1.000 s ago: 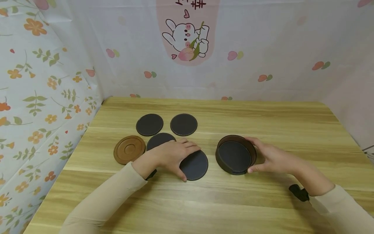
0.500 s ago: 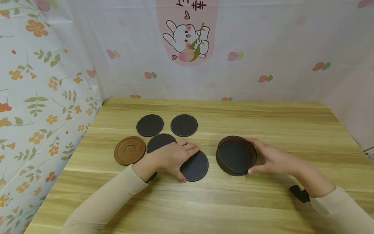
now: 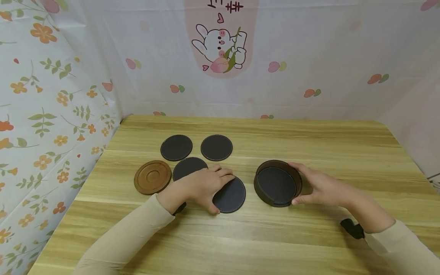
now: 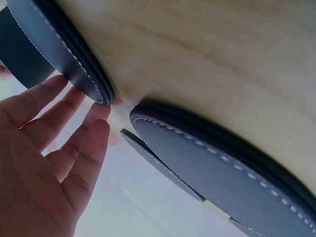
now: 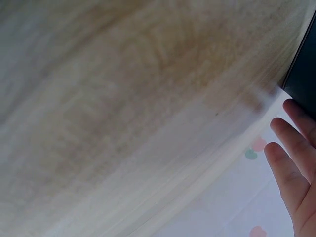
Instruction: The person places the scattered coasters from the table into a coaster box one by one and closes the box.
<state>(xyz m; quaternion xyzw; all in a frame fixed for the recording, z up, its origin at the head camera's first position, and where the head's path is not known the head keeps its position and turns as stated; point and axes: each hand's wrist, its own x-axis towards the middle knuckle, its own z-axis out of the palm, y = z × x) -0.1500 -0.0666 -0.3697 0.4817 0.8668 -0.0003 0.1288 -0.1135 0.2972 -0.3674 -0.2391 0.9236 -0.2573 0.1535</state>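
Note:
In the head view my left hand [image 3: 206,187] reaches over a round black coaster [image 3: 232,195] with pale edge stitching. Its thumb is at the near edge and its fingers at the far edge, spanning the coaster, which lies on the table. The left wrist view shows fingertips against this coaster's rim [image 4: 79,64]. To the right stands a round dark coaster holder [image 3: 260,193] with a brown inner wall; a black disc [image 3: 276,184] lies inside it. My right hand [image 3: 324,187] grips the holder's right side, thumb in front and fingers behind.
Another black coaster [image 3: 187,167] lies partly behind my left hand. Two more, a far left coaster [image 3: 176,148] and a far middle coaster [image 3: 216,148], rest behind it. A brown wooden coaster [image 3: 152,177] is at the left. Patterned cloth [image 3: 292,76] hangs beyond the wooden table [image 3: 240,244].

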